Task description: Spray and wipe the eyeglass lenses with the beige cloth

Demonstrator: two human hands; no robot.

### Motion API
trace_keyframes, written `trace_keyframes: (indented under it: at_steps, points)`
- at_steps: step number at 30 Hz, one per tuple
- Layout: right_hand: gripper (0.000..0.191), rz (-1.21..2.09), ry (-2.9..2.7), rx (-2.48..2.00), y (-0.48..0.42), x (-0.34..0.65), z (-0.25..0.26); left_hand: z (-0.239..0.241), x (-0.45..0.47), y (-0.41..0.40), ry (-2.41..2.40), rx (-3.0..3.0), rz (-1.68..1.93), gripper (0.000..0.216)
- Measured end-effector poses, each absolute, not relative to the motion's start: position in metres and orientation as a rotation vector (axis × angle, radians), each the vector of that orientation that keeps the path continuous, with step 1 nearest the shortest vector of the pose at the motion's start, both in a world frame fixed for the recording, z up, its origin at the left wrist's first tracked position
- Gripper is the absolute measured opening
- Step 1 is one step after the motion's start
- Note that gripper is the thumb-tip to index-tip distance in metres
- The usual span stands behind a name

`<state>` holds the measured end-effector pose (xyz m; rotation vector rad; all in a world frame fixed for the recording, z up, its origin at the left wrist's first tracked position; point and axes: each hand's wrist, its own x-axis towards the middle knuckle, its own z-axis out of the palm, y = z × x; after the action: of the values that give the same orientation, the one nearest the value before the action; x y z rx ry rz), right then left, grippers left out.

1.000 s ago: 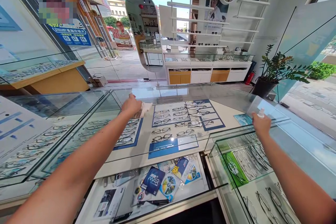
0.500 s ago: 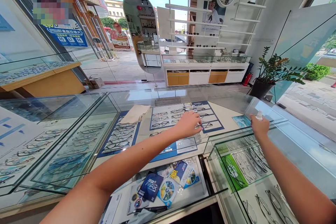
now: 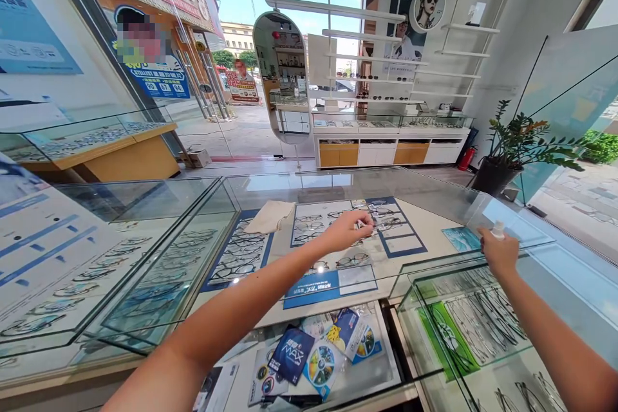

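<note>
My left hand [image 3: 355,230] reaches over the display tray [image 3: 410,250] with a blue border, its fingers pinched on a pair of eyeglasses [image 3: 376,229], mostly hidden by the hand. Several other eyeglasses [image 3: 309,221] lie in rows around it. At the right, my right hand [image 3: 501,251] is wrapped round a small spray bottle [image 3: 497,229]; only its whitish translucent top shows above the fist. That hand is by the glass counter edge, next to a blue-green card [image 3: 460,237]. A beige cloth [image 3: 270,216] lies between the two trays.
A second tray of glasses [image 3: 211,278] lies left of the cloth. Glass cases [image 3: 470,309] with frames flank the counter on both sides. Nearer me, an open drawer holds packets and a dark blue MAX card [image 3: 293,354]. Beyond stand an oval mirror [image 3: 282,77] and a potted plant [image 3: 497,170].
My left hand has taken the eyeglasses from the tray's lower right cell. The whole scene has shifted right and down in view. My right hand still grips the spray bottle.
</note>
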<state>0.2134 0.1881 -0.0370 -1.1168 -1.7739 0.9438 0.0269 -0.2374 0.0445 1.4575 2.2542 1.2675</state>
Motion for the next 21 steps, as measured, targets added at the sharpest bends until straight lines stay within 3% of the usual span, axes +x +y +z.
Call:
trace_keyframes:
  at_steps: [4, 10, 13, 21]
  points:
    - [0.032, 0.928, -1.805, -0.955, 0.137, 0.204, -0.017, 0.056, -0.016, -0.286, 2.044, 1.074, 1.787, 0.032]
    - [0.035, 1.383, -2.033, -0.218, -0.038, 0.143, 0.023, 0.056, -0.087, -0.341, 1.712, 0.535, 2.427, 0.045]
    - [0.022, 1.578, -1.959, 0.030, -0.119, 0.091, 0.035, 0.051, -0.104, -0.354, 1.649, 0.435, 2.554, 0.048]
    - [0.033, 1.498, -2.099, 0.133, -0.189, -0.022, -0.001, 0.036, -0.105, -0.374, 1.671, 0.466, 2.596, 0.054]
